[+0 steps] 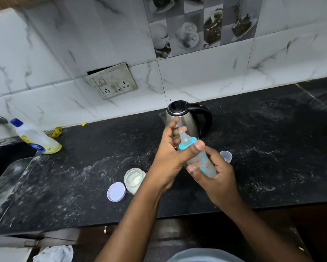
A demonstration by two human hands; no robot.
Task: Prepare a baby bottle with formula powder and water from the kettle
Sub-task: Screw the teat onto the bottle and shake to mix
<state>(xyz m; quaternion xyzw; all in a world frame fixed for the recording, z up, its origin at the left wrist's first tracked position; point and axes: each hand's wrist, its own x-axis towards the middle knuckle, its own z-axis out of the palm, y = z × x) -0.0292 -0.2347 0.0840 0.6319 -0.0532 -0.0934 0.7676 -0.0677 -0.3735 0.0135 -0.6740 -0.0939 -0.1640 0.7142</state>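
A clear baby bottle (202, 163) with orange and blue print is held tilted above the black counter (272, 157). Its blue collar (186, 145) and clear teat (183, 136) point up and to the left. My right hand (215, 176) grips the bottle's body from below. My left hand (170, 154) wraps around the blue collar, thumb across it. Behind the hands stands a steel kettle (185, 120) with a black lid and handle, lid shut. An open jar of white formula powder (134, 179) sits left of my left forearm, its lilac lid (116, 191) lying beside it.
A small clear cap (226, 156) stands on the counter right of the bottle. A dish soap bottle (36, 138) and a yellow cloth (56, 131) sit by the sink (6, 161) at far left. A wall socket plate (112, 83) hangs above the counter.
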